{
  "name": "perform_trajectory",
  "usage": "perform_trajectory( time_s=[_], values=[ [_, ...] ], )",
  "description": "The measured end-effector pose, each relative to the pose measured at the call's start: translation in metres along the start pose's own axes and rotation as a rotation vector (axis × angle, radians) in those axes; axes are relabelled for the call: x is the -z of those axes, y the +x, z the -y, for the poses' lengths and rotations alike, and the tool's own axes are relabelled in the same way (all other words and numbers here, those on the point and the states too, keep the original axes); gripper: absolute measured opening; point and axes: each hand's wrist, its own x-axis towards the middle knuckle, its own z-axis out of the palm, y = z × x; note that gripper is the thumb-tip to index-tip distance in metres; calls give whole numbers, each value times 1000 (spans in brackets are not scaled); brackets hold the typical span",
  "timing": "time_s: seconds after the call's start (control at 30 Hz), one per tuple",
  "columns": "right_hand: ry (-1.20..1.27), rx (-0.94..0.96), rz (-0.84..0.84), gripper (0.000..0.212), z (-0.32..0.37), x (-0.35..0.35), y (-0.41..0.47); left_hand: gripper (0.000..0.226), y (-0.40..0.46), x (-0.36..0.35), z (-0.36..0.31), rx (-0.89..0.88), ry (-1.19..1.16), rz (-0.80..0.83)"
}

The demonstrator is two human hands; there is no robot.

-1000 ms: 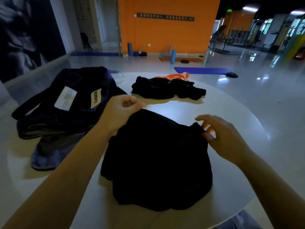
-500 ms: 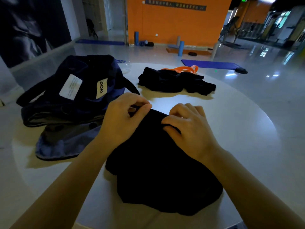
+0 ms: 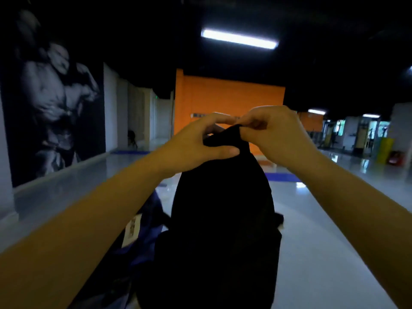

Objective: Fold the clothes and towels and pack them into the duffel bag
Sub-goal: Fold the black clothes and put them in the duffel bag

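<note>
A black garment [image 3: 223,219] hangs in the air in front of me, bunched at the top and falling wide below. My left hand [image 3: 200,143] and my right hand [image 3: 272,130] pinch its top edge side by side, fingertips nearly touching. Behind the hanging cloth, at lower left, part of the navy duffel bag [image 3: 147,221] with its white label shows. The other black clothes on the table are mostly hidden; a dark tip [image 3: 279,218] shows at the right of the garment.
The white round table [image 3: 312,253] lies below at the right. Beyond it stand an orange wall [image 3: 223,97], blue floor mats [image 3: 283,177] and a glossy floor. A large dark mural [image 3: 51,103] covers the left wall.
Both hands have lifted the black garment off the table up to eye height, and my view has tilted upward. Before, the garment lay on the table under my hands.
</note>
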Motion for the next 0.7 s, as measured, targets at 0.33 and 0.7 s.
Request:
perform_trajectory(
  time_s=[0.33,0.7],
  values=[
    [250,-89,-90,4,-16,33,32,20,64,19,-26,51,-10,22],
    [713,-132,133,51,-74,25,-44,3,69,15,-23,64,-278,-176]
  ],
)
